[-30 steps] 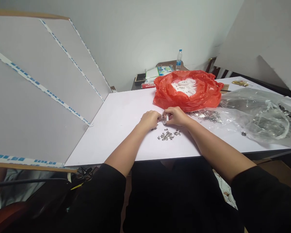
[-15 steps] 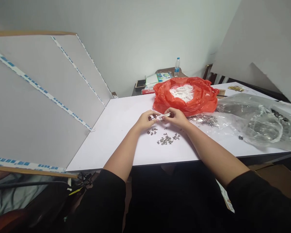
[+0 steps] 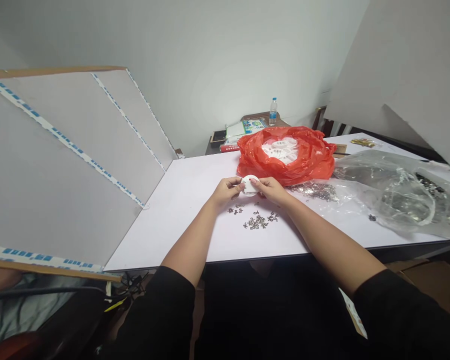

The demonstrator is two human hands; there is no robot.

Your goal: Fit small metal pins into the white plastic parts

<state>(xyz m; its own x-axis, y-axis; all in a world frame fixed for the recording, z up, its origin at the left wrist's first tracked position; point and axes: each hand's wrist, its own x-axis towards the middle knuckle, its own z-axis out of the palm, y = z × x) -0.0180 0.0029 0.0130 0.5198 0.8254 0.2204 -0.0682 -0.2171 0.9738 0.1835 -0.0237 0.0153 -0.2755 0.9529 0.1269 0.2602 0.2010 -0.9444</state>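
A small white plastic disc [image 3: 249,189] with dark marks or openings in its face is held above the table, its flat side turned towards me. My right hand [image 3: 273,191] pinches it at the right edge, thumb across the front. At its left edge my left hand [image 3: 225,192] is closed, thumb and fingers together against the disc; whether a tiny part sits between them too is hidden. Below the hands lie a loose pile of small metal clips [image 3: 256,221] and a smaller cluster of metal clips [image 3: 235,209] to its left.
Behind my hands stands a red plastic bag [image 3: 247,162] full of white discs. Clear plastic bags [image 3: 371,187] with metal pieces spread over the right side of the white table [image 3: 165,220]. A grey panel [image 3: 71,180] borders the left; a water bottle [image 3: 273,112] stands farther back.
The white disc has turned from nearly edge-on to face me. Both hands have closed in around it, and the view has tilted slightly upward.
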